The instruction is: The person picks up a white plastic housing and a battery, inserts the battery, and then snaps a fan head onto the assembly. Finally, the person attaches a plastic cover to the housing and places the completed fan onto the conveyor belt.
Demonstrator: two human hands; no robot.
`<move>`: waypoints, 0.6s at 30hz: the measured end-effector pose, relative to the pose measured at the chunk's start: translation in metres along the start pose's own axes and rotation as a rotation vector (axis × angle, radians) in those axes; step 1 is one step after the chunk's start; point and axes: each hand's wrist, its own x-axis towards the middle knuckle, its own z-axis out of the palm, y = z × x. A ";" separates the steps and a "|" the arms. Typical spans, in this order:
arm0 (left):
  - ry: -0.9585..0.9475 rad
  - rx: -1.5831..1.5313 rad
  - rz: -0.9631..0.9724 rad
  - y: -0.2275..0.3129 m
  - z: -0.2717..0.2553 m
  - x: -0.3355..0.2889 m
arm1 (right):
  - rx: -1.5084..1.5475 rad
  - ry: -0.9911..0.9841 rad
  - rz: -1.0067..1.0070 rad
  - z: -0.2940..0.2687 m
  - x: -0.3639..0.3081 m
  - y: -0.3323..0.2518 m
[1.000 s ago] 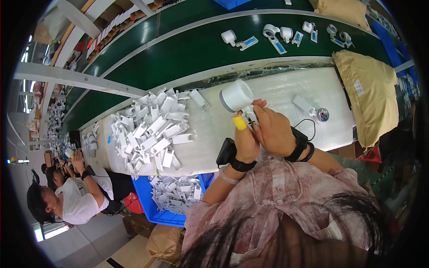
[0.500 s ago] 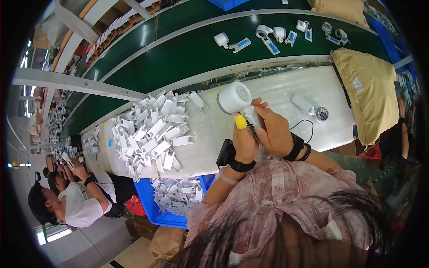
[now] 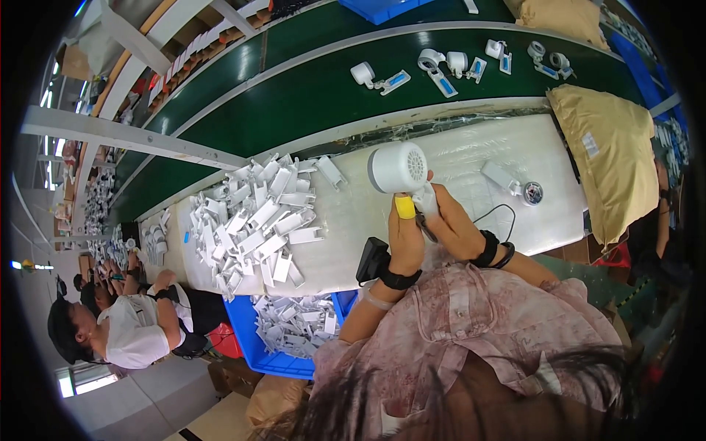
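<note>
A white spotlight [image 3: 397, 167], with a round head and a perforated end, is held up in front of me over the worktable. My left hand [image 3: 407, 246] is closed on its arm just below the head; a yellow wrap covers one fingertip. My right hand [image 3: 454, 226] grips the same arm from the right, its fingers partly hidden behind it. Right of my hands, a white rectangular housing [image 3: 501, 176] lies on the table joined to a round lamp part [image 3: 532, 193], its dark face upward. A large heap of white housings [image 3: 257, 217] lies to the left.
Below the heap stands a blue bin [image 3: 257, 356] of white parts. Beyond the table runs a green conveyor belt [image 3: 294, 106] carrying several assembled spotlights [image 3: 441, 73]. A tan sack [image 3: 607, 158] sits at the right end. A metal post [image 3: 132, 138] crosses the left side; a co-worker [image 3: 140, 331] sits there.
The spotlight has moved slightly right and down and turned, with its perforated end now facing more to the right. Both hands have stayed on it. A co-worker's arm at the left has lowered.
</note>
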 end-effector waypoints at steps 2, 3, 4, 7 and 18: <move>0.020 -0.067 0.047 0.006 0.003 0.000 | -0.157 0.029 -0.094 0.004 0.000 0.003; 0.022 -0.066 0.047 0.006 0.003 0.000 | -0.316 0.062 -0.188 0.005 -0.001 0.004; 0.022 -0.078 0.031 0.006 0.003 -0.001 | -0.315 0.061 -0.187 0.006 -0.002 0.003; 0.025 -0.100 0.010 0.003 0.002 -0.001 | -0.252 0.034 -0.037 0.007 -0.006 -0.001; 0.044 0.071 -0.049 0.003 0.001 -0.010 | -0.297 0.028 0.020 0.010 -0.012 0.001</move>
